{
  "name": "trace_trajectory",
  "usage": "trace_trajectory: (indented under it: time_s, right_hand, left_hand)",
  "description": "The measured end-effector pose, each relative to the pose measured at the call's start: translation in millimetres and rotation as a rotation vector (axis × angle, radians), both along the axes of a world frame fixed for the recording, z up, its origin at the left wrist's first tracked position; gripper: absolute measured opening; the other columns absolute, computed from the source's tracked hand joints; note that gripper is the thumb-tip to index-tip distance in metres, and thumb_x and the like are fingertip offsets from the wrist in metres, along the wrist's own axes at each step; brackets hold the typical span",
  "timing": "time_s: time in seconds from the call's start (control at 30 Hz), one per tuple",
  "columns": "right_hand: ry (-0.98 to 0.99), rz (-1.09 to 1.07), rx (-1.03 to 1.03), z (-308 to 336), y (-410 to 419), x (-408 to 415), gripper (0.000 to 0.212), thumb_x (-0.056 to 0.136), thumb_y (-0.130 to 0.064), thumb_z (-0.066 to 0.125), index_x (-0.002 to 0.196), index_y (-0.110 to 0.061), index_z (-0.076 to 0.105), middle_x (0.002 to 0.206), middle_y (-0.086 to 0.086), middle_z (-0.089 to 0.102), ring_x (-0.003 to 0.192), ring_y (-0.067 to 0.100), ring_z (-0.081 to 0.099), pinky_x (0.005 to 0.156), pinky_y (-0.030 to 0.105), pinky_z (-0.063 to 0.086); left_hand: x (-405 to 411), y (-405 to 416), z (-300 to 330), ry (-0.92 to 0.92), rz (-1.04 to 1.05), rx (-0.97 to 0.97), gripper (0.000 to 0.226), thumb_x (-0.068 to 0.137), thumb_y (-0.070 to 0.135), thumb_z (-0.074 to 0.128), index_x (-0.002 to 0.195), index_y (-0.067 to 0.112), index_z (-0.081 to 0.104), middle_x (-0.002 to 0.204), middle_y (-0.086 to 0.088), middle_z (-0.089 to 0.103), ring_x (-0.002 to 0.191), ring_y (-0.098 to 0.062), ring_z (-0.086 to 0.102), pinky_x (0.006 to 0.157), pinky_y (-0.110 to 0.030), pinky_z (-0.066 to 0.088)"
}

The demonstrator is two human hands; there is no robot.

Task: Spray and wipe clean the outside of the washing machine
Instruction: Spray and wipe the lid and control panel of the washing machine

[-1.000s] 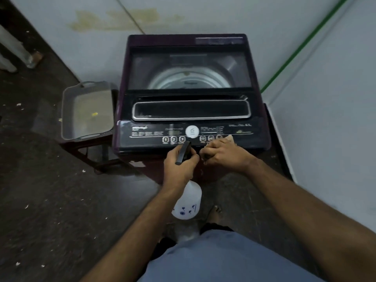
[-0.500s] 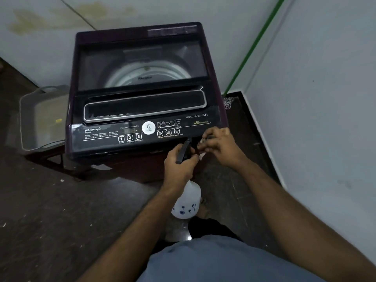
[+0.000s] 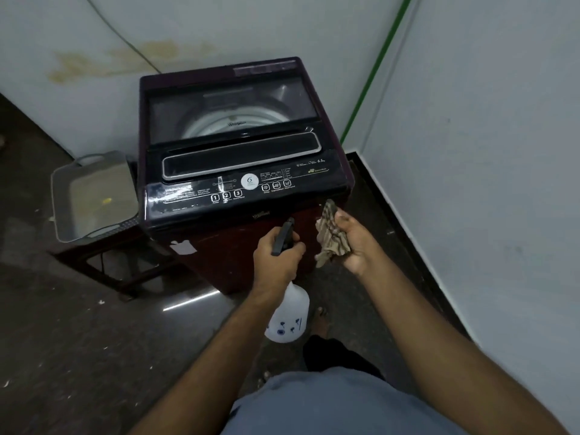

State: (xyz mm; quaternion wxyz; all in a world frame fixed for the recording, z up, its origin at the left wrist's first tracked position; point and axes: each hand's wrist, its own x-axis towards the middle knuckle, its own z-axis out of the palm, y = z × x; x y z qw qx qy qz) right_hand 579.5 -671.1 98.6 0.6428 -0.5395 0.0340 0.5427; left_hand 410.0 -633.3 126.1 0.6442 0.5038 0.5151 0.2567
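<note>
Left hand fingers curled around black trigger head of white spray bottle, nozzle aimed at maroon front of washing machine in wall corner; right hand fingers bunched on striped cloth just beside front right edge; grey tray left of machine.

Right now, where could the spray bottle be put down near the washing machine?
The dark floor left of the left hand is bare apart from small crumbs. The grey tray on the stand beside the washing machine holds only a small yellow bit. The strip between machine and right wall is narrow, and the right hand with the cloth is there.
</note>
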Motion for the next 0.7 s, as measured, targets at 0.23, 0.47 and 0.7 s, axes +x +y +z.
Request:
trace_trajectory:
  time_s: [0.23,0.47,0.7]
  right_hand:
    - [0.186,-0.140,-0.004,7,-32,-30,0.045,0.105,-0.029,0.046,0.135,0.002,0.059,0.126,0.023,0.063,0.116,0.034,0.059,0.116,0.049,0.040]
    - [0.214,-0.160,-0.028,15,-41,-16,0.037,0.104,-0.024,0.050,0.126,0.005,0.060,0.121,0.025,0.067,0.105,0.036,0.069,0.080,0.047,0.061]
    - [0.042,-0.005,-0.109,7,-43,8,0.039,0.105,-0.034,0.049,0.128,-0.006,0.062,0.105,0.017,0.072,0.083,0.025,0.073,0.074,0.042,0.061]
  left_hand:
    - [-16,-25,3,0.008,0.004,-0.019,0.010,0.090,0.005,0.070,0.096,0.013,0.069,0.083,-0.008,0.067,0.072,-0.020,0.062,0.047,-0.027,0.044]
    - [10,-33,11,-0.017,-0.007,-0.009,0.008,0.087,0.011,0.073,0.094,0.012,0.069,0.080,-0.008,0.065,0.070,-0.019,0.059,0.051,-0.028,0.044]
    - [38,-36,13,0.020,0.016,0.022,0.005,0.091,0.010,0.070,0.094,0.014,0.069,0.088,-0.007,0.068,0.079,-0.021,0.064,0.060,-0.032,0.049]
